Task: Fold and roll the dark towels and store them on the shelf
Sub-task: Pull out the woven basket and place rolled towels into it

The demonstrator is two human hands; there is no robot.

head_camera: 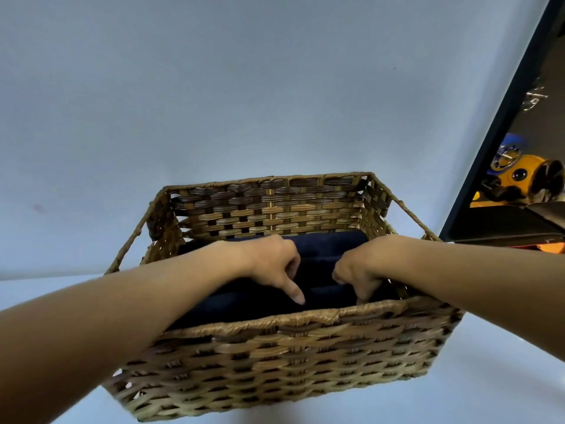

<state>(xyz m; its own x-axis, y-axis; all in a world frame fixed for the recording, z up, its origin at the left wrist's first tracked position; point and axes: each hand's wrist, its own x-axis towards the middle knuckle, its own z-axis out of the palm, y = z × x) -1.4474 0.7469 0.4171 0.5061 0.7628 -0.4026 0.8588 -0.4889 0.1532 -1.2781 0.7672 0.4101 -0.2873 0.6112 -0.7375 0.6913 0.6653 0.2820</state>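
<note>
Head view: left hand [272, 261] and right hand [357, 267] are both inside the wicker basket [305, 316] at 6 o'clock, each grip curled knuckles-up on the rolled dark towels [330, 243]. The left thumb [295, 292] points straight down onto the front roll; fingertips are buried, so cannot tell if either pinches. Towels fill the basket floor, with open room above them toward the 12 o'clock wall; the basket sits on the pale bench [504, 393], with a black frame [504, 117] at 2 o'clock.

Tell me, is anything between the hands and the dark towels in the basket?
Nothing visible is. The left hand and right hand are inside the basket, fingers curled on the dark towels.
</note>
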